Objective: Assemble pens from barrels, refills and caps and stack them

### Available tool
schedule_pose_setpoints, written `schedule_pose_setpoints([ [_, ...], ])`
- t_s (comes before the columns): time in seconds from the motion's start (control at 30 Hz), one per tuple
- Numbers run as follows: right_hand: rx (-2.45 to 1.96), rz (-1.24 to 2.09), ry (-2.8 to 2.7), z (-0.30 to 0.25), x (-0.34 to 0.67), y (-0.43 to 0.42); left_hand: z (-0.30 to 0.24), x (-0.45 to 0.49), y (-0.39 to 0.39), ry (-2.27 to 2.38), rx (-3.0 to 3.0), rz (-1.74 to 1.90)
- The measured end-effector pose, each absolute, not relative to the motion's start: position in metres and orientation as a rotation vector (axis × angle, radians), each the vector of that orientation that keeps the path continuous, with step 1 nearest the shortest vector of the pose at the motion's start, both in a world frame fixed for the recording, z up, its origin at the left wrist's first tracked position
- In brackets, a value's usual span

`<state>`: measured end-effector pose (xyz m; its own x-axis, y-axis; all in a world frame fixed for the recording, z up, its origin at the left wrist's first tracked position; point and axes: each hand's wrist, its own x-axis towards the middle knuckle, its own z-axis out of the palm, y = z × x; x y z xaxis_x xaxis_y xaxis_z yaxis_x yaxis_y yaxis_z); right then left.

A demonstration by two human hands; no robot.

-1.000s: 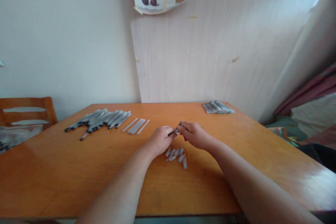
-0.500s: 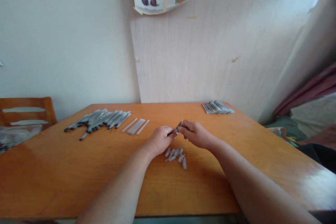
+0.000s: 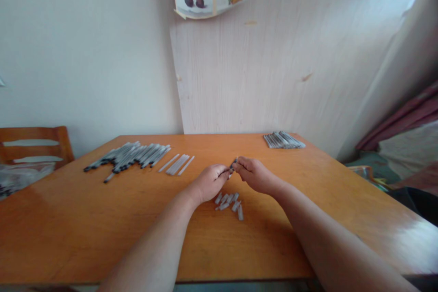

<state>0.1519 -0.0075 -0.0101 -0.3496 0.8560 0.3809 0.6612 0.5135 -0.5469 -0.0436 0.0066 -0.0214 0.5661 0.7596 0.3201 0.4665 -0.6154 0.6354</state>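
Near the middle of the table, my left hand is closed around a dark, slender pen. My right hand pinches the far end of it, and the fingers of both hands almost meet. Most of the pen is hidden by the fingers, so I cannot tell whether there is more than one piece. Just below the hands lie several small clear pen caps in a loose group. Left of the hands, several clear thin tubes rest side by side.
A spread pile of clear pens with dark ends covers the left part of the wooden table. At the back right lies a neat bundle of pens. A wooden chair stands at the left, beyond the table's edge.
The hands stay in nearly the same place. My left fingers have shifted slightly along the pen towards the right hand, and the pen's visible part has turned a little.
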Motion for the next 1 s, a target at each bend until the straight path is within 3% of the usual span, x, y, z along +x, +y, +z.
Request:
schedule_pose_setpoints([
  [1.0, -1.247, 0.483, -1.966, -0.011, 0.1569, -0.002, -0.0198, -0.0487, 0.0035, 0.913, 1.792, 0.725],
])
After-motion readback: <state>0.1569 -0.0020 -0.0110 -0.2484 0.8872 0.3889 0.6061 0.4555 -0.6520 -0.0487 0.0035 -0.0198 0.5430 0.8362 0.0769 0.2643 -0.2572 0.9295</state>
